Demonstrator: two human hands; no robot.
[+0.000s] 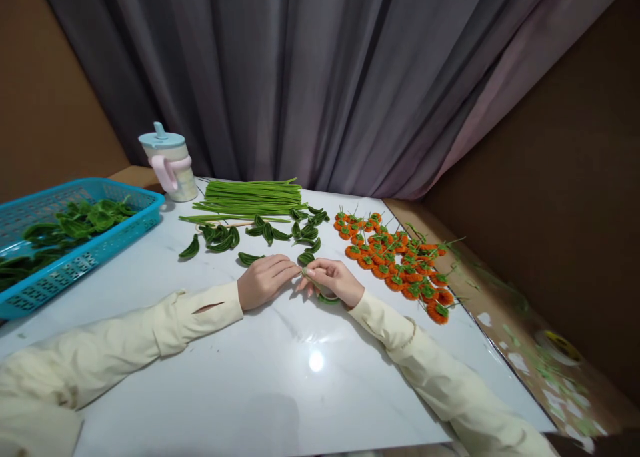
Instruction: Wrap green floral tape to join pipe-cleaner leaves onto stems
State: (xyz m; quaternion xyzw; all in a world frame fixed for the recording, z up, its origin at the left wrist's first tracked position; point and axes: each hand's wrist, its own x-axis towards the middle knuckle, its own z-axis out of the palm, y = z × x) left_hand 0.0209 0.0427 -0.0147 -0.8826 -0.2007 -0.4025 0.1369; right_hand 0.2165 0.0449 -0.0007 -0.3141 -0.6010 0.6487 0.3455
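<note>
In the middle of the white table, my left hand (270, 280) and my right hand (334, 280) meet at the fingertips. A small piece of green pipe cleaner (305, 271) shows between the thumb and forefinger of my right hand, which are pinched together. The fingers of my left hand are closed and reach the same spot; what they grip is hidden. Below my right palm a green curved strip (329, 299) shows; whether it joins the pinched piece I cannot tell. Dark green fuzzy leaves (267, 232) lie just beyond my hands, one leaf (250, 259) close by my left knuckles.
Bright green pipe-cleaner stems (253, 195) lie stacked at the back. Orange fuzzy pieces with green tops (395, 260) spread on the right. A blue basket (145, 227) holding more leaves stands left, near a lidded cup (173, 167). Scraps and a tape roll (557, 347) lie beyond the right edge.
</note>
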